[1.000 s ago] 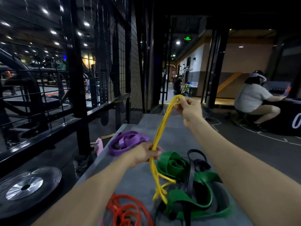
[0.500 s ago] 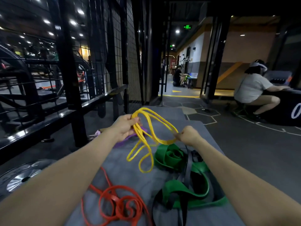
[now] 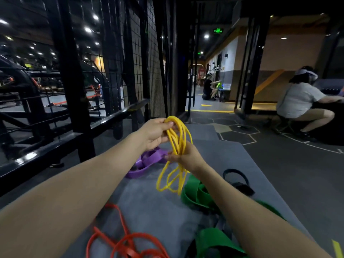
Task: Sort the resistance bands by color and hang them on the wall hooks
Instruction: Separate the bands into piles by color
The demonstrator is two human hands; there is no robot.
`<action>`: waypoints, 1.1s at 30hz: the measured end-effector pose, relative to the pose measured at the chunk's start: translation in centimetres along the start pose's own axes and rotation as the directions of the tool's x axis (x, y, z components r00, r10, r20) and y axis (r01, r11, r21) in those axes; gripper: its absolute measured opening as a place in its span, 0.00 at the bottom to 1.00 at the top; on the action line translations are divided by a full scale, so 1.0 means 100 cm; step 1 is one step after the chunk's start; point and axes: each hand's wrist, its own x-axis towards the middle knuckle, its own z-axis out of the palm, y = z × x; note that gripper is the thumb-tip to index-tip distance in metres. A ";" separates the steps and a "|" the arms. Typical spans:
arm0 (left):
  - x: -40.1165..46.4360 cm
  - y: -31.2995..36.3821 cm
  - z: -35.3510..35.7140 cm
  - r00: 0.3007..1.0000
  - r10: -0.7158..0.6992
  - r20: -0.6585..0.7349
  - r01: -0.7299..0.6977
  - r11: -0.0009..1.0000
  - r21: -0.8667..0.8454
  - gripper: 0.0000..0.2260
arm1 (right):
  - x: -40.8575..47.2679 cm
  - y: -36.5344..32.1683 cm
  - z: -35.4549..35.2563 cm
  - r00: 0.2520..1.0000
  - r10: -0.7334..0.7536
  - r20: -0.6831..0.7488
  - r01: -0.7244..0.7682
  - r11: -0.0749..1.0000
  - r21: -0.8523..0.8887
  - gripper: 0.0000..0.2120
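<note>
The left hand (image 3: 155, 132) holds the top of the yellow band (image 3: 176, 146) above the far part of the grey surface (image 3: 149, 202); its grip is pinching the gathered loops between thumb and curled fingers. The right hand (image 3: 183, 157) sits just below and toward the near side, its grip closed around the same bundle at mid-height. The yellow band is coiled into several loops; the lower loops hang free beneath the right hand, clear of the surface, in front of the purple band and the green band.

The purple band (image 3: 147, 162) lies folded near the far left edge of the surface, partly hidden behind the left forearm. The green band (image 3: 195, 192) lies in wide folds along the right side, running under the right forearm toward the near right corner. A black band (image 3: 236, 179) lies just beyond it at the right edge. The red band (image 3: 126, 243) lies in loose coils at the near edge, left of centre.

A black wire grid panel (image 3: 141, 62) stands beyond the left edge. A seated person (image 3: 299, 97) is at far right, well apart from the surface.
</note>
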 end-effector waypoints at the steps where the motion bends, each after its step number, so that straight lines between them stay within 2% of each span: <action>1: 0.009 -0.001 -0.004 1.000 0.001 -0.007 -0.001 1.000 -0.017 0.10 | 0.006 0.011 -0.003 0.999 0.040 -0.009 -0.040 0.998 -0.053 0.08; 4: 0.039 -0.014 -0.020 0.999 -0.018 -0.048 0.018 1.000 0.017 0.10 | 0.025 0.038 -0.021 0.994 0.100 -0.053 -0.108 0.976 -0.191 0.10; 6: 0.063 -0.032 -0.031 0.995 -0.047 -0.087 0.053 0.996 0.077 0.11 | 0.044 0.054 -0.036 0.994 0.069 -0.081 -0.091 0.946 -0.310 0.07; 9: 0.100 -0.065 -0.041 0.984 -0.102 -0.149 0.126 0.979 0.162 0.10 | 0.074 0.074 -0.056 0.993 0.041 -0.113 -0.094 0.849 -0.520 0.06; 12: 0.142 -0.097 -0.040 0.977 -0.095 -0.191 0.136 0.967 0.215 0.11 | 0.111 0.105 -0.070 0.993 0.023 -0.120 -0.095 0.761 -0.642 0.06; 15: 0.186 -0.130 -0.036 0.968 -0.078 -0.240 0.127 0.972 0.198 0.10 | 0.146 0.143 -0.081 0.991 0.009 -0.132 -0.104 0.672 -0.733 0.07; 17: 0.209 -0.152 -0.033 0.956 -0.081 -0.281 0.138 0.973 0.187 0.09 | 0.164 0.163 -0.086 0.988 0.032 -0.149 -0.136 0.623 -0.770 0.05; 18: 0.219 -0.165 -0.034 0.952 -0.085 -0.293 0.154 0.964 0.218 0.05 | 0.170 0.174 -0.087 0.987 0.067 -0.145 -0.156 0.600 -0.784 0.08; 19: 0.223 -0.176 -0.035 0.952 -0.083 -0.294 0.173 0.940 0.295 0.05 | 0.173 0.184 -0.088 0.987 0.107 -0.120 -0.160 0.569 -0.807 0.14; 21: 0.223 -0.195 -0.038 0.943 -0.090 -0.319 0.242 0.845 0.477 0.24 | 0.172 0.201 -0.086 0.982 0.182 -0.048 -0.133 0.486 -0.864 0.23; 22: 0.218 -0.203 -0.039 0.939 -0.086 -0.334 0.257 0.819 0.513 0.28 | 0.168 0.207 -0.083 0.976 0.214 -0.034 -0.135 0.476 -0.869 0.23; 25: 0.194 -0.218 -0.044 0.941 -0.064 -0.333 0.258 0.771 0.581 0.21 | 0.152 0.218 -0.075 0.957 0.286 -0.047 -0.193 0.510 -0.838 0.15; 30: 0.143 -0.204 -0.052 0.967 -0.027 -0.254 0.215 0.624 0.751 0.16 | 0.128 0.198 -0.066 0.930 0.341 -0.135 -0.304 0.509 -0.805 0.24; 33: 0.110 -0.180 -0.056 0.967 0.004 -0.255 0.201 0.605 0.770 0.16 | 0.107 0.162 -0.064 0.914 0.359 -0.186 -0.352 0.477 -0.805 0.19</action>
